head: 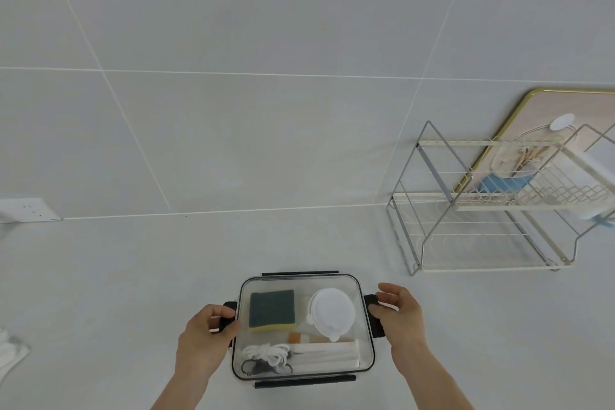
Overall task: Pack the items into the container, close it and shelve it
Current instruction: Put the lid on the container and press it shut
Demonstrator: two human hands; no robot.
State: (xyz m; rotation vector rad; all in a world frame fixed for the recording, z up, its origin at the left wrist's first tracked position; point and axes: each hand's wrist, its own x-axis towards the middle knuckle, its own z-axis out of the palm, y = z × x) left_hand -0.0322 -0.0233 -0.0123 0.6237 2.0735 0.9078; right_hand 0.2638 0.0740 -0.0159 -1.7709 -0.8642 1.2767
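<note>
Now left hand (203, 333) pinches the container's (301, 280) side latch (229, 319), right hand (399, 313) half-spread beside its latch (374, 313); apparently unlabelled.

Clear rect container (362, 319) flat on bench, clear lid on, black latch flaps sticking out on all 4 sides. Inside: dark green/yellow sponge (272, 310) rear-left, round white lid-like piece (331, 312) rear-right, coiled white cord (266, 353) front-left, white sticks (327, 355) front-right. Wire 2-tier shelf (492, 206) well apart, rear-right.
</note>
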